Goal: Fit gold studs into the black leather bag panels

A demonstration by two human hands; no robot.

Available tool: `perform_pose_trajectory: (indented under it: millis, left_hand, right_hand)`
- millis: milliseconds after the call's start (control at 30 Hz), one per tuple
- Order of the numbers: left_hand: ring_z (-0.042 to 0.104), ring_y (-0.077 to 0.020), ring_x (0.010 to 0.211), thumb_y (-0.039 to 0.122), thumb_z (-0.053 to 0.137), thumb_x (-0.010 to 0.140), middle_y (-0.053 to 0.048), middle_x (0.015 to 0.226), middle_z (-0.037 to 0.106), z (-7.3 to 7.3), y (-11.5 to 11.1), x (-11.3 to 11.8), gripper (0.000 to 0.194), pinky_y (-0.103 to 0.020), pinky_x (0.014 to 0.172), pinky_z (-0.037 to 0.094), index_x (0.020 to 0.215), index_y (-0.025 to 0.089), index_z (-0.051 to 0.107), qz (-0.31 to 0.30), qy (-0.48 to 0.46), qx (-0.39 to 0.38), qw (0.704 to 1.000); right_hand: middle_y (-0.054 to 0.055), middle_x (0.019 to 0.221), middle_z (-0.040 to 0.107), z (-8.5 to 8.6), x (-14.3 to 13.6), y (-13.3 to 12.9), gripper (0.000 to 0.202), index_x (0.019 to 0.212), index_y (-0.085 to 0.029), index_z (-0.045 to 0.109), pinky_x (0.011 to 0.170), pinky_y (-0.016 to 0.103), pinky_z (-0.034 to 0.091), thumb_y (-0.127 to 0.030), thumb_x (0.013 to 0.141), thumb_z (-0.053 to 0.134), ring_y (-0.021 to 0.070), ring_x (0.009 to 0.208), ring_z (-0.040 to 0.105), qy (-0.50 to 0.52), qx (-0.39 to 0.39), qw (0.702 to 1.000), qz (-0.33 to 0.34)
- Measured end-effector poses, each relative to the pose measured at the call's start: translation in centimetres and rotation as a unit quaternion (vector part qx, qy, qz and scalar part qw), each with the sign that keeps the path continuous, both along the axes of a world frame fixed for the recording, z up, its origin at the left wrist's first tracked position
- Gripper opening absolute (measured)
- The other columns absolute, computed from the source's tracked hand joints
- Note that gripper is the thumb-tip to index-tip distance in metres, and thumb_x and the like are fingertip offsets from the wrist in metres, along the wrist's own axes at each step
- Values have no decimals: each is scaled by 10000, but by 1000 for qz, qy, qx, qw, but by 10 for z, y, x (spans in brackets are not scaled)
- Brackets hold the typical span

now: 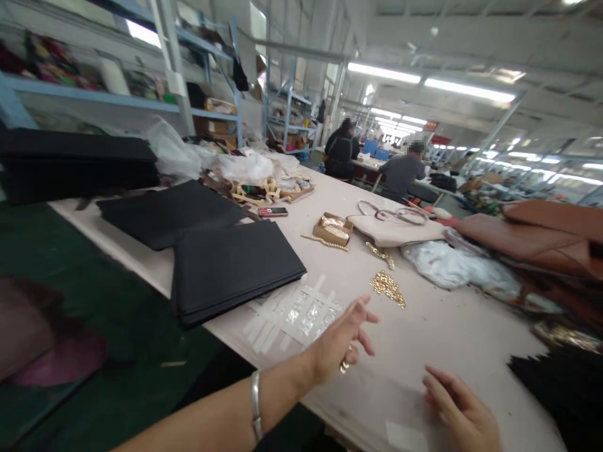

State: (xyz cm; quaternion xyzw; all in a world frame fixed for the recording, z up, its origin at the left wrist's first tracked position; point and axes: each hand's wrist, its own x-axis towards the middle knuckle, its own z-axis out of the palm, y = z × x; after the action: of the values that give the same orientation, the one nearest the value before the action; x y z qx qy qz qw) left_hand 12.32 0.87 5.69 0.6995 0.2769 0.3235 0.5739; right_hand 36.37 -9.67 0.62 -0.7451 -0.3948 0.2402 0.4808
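Note:
My left hand (pixel 336 345), a silver bangle (pixel 255 405) on its wrist, is over the near part of the table. Its upper fingers are spread, while gold-coloured metal pieces (pixel 347 359) show at the curled lower fingers. My right hand (pixel 464 408) is farther right, its thumb and index fingertips close together; I cannot make out anything between them. Beyond the hands lies a loose pile of small gold metal pieces (pixel 387 287). Just left of my left hand is a sheet with pale tape strips and shiny clear patches (pixel 308 317).
Black flat panels (pixel 235 267) are stacked at the left edge. A small cardboard box (pixel 332 231) holds gold pieces, near a red phone (pixel 273 212). Brown material (pixel 551 235) and a black jagged-edged stack (pixel 560 389) lie right. Two people (pixel 343 154) are farther off.

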Motion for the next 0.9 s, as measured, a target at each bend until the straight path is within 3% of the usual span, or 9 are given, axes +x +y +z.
perform_pose_trajectory:
  millis: [67, 133, 200, 333, 533, 600, 700, 833, 900]
  left_hand:
    - [590, -140, 799, 737, -29, 892, -192, 1399, 437, 9, 2, -15, 854, -198, 422, 289, 1536, 210, 163, -36, -109, -156, 981]
    - [561, -146, 819, 820, 138, 855, -196, 1415, 405, 16, 5, -27, 921, -188, 426, 286, 1518, 193, 260, -56, -211, -292, 931]
    - [545, -150, 834, 822, 237, 851, -195, 1405, 407, 19, 6, -37, 911, -181, 438, 305, 1489, 179, 336, -48, -265, -347, 899]
    - [567, -170, 913, 773, 134, 895, -167, 1418, 430, 17, 8, -55, 828, -191, 469, 339, 1454, 213, 378, -25, -282, -324, 903]
    - [608, -220, 1115, 712, -50, 898, -174, 1489, 408, 16, 12, -80, 856, -268, 650, 501, 1475, 184, 298, 6, -232, -278, 932]
    - [596, -236, 1182, 697, 39, 933, -175, 1497, 411, 13, 12, -90, 798, -329, 849, 526, 1485, 179, 292, 17, -242, -246, 938]
    - [559, -248, 1264, 647, 277, 975, -145, 1519, 408, 1, 11, -104, 668, -407, 1072, 423, 1493, 227, 313, 56, -249, -194, 947]
    - [534, -252, 1304, 637, 318, 973, -141, 1573, 336, -18, 6, -119, 667, -421, 1088, 416, 1516, 254, 271, 102, -273, -279, 915]
    - [579, -255, 1243, 627, 401, 954, -157, 1500, 448, -24, 1, -123, 665, -415, 1056, 442, 1463, 199, 385, 104, -229, -293, 923]
  right_hand:
    - [75, 899, 755, 13, -46, 0, 462, 1006, -194, 738, 665, 279, 603, -536, 697, 746, 219, 733, 708, -15, 36, 996, 79]
    - [86, 1043, 742, 23, -91, 3, 449, 1152, -217, 679, 748, 295, 600, -419, 757, 747, 211, 817, 711, -24, 60, 985, 158]
    - [108, 1134, 720, 27, -128, 8, 520, 1286, -224, 573, 803, 336, 599, -349, 804, 724, 215, 874, 715, 13, 82, 977, 197]
    - [144, 1140, 721, 19, -171, 20, 601, 1355, -194, 442, 869, 430, 593, -318, 832, 713, 263, 985, 714, 146, 116, 965, 186]
    - [113, 1042, 751, 9, -204, 34, 497, 1207, -187, 537, 843, 389, 600, -345, 793, 764, 244, 939, 723, 226, 100, 955, 164]
    - [86, 964, 756, 12, -216, 39, 455, 1170, -184, 551, 792, 355, 604, -362, 805, 755, 210, 839, 724, 240, 109, 952, 157]
    - [47, 876, 748, 17, -228, 45, 413, 1132, -188, 554, 724, 316, 596, -374, 818, 747, 171, 725, 707, 242, 119, 955, 127]
    - [36, 861, 740, 15, -239, 53, 369, 1070, -186, 589, 715, 311, 591, -375, 803, 761, 178, 735, 705, 215, 113, 960, 139]
    - [45, 901, 744, 14, -243, 57, 340, 1060, -186, 608, 741, 317, 594, -381, 817, 745, 188, 781, 712, 209, 111, 959, 155]
